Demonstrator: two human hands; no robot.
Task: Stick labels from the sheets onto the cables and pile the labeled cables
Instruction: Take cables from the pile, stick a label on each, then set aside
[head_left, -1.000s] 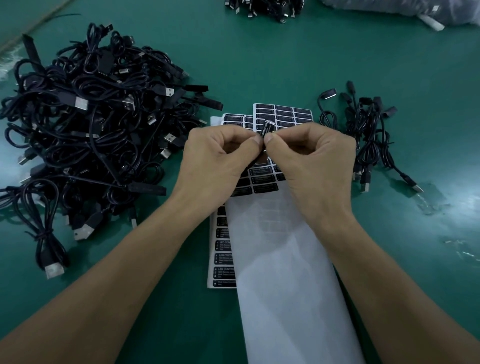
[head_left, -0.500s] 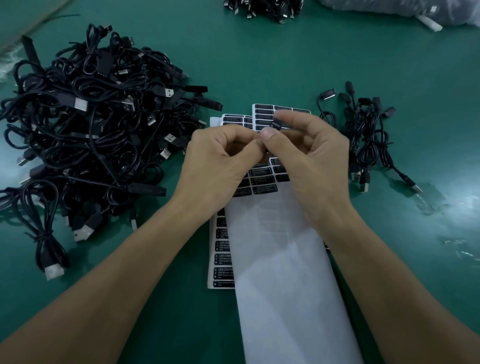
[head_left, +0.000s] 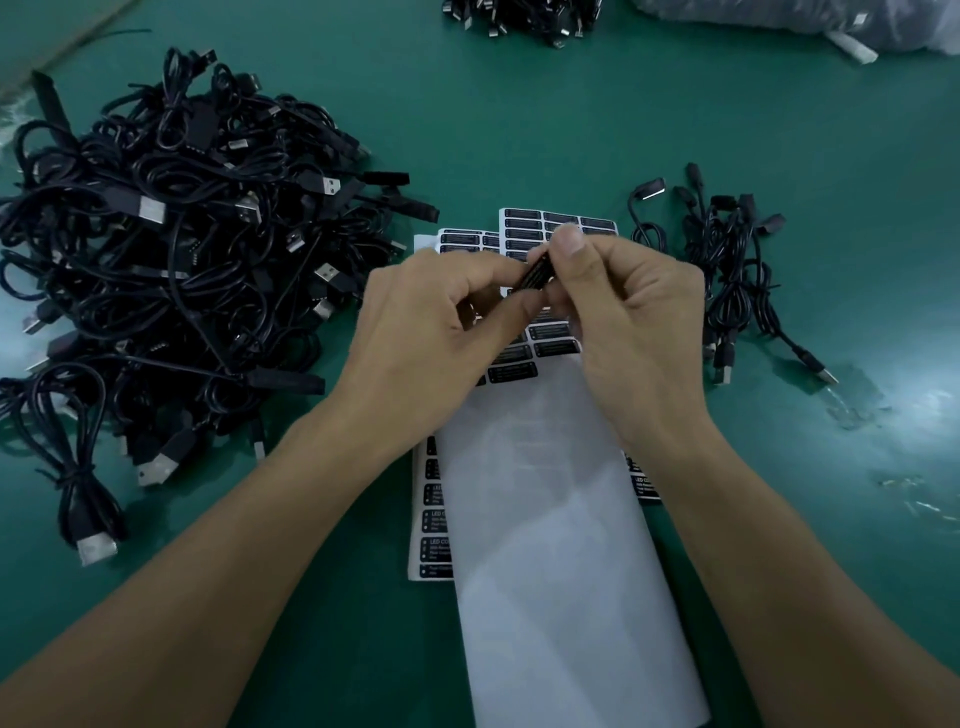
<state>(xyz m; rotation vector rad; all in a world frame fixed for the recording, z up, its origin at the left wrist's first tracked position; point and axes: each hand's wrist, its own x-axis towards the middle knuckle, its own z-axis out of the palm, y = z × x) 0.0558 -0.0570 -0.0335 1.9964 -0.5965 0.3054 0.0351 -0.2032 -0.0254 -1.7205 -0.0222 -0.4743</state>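
Fingers (head_left: 569, 243) of left hand (head_left: 431, 332) and right hand (head_left: 641, 322) tight around one black label (head_left: 537, 273), over sheets (head_left: 558, 221).

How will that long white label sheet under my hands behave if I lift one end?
The label sheet looks paper-thin and lies flat, so it would probably droop and bend. Its bare stretch looks smooth, so it may slide easily on the green table. Probably very light.

Two hands (head_left: 431, 332) (head_left: 639, 322), one label (head_left: 537, 273), three cable piles (head_left: 182, 260) (head_left: 727, 270) (head_left: 519, 18).
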